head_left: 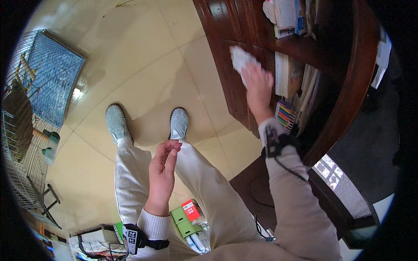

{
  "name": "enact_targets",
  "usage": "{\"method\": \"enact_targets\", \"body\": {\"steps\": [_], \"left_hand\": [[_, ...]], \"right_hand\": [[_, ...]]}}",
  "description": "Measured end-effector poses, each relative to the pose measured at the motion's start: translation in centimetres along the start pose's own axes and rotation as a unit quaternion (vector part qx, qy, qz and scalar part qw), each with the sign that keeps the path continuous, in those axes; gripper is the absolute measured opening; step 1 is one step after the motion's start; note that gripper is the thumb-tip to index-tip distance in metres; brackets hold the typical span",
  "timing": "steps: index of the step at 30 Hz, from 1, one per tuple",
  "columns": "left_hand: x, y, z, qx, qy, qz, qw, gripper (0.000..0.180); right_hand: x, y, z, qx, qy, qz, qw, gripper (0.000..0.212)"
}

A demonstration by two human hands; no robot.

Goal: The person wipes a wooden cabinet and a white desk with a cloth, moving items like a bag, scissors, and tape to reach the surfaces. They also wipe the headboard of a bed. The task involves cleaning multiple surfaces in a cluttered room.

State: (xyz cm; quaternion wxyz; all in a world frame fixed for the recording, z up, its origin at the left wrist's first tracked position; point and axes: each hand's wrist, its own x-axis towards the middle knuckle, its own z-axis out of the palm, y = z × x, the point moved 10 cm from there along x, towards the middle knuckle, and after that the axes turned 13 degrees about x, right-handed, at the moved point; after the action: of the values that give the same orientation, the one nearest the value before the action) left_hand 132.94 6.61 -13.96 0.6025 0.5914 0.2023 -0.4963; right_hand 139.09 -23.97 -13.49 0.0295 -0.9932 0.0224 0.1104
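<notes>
My right hand (258, 89), a little blurred, grips a crumpled white cloth (241, 61) against the dark brown wooden cabinet door (226, 52). The cloth spreads out past my fingertips on the door's surface. Just right of that wrist are the cabinet's open shelves, with books (285, 74) standing in them and a small frame of coloured beads (285, 115). My left hand (162, 169) hovers in front of my legs, above the tiled floor. Its fingers are curled together with the thumb close to their tips, and nothing shows in them.
On the left stands a wire cage (43, 69) with a blue panel and a green-capped bottle (51, 145). Books and papers (98, 243) lie low at the left; a green box (185, 224) and a red packet (190, 209) show between my legs. A curved wooden edge (352, 87) bounds the right.
</notes>
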Motion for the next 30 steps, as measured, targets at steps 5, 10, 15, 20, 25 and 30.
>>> {"method": "enact_targets", "body": {"steps": [5,10,15,20,25,30], "left_hand": [[-0.3,-0.1,0.0,0.007,0.003,0.008,1.000,0.023],[-0.4,-0.8,0.9,0.039,-0.005,0.008,0.999,0.022],[-0.4,-1.5,1.2,0.043,0.000,0.013,0.999,0.022],[-1.7,-2.5,0.6,-0.008,0.020,0.022,1.000,0.025],[-3.2,-5.5,0.1,-0.028,0.041,-0.010,0.999,0.024],[-2.9,-7.5,0.9,0.003,0.014,-0.026,1.000,0.023]], "right_hand": [[-15.6,2.9,3.6,-0.001,-0.173,0.181,0.968,0.036],[-4.6,-0.7,-0.7,0.005,0.037,0.047,0.998,0.030],[5.3,-2.2,1.1,-0.031,0.074,-0.124,0.989,0.025],[-11.4,1.4,9.1,-0.188,-0.144,-0.087,0.967,0.028],[-23.5,3.2,13.6,-0.096,-0.335,-0.133,0.928,0.022],[-5.3,0.4,13.3,-0.107,-0.124,-0.140,0.977,0.020]]}}
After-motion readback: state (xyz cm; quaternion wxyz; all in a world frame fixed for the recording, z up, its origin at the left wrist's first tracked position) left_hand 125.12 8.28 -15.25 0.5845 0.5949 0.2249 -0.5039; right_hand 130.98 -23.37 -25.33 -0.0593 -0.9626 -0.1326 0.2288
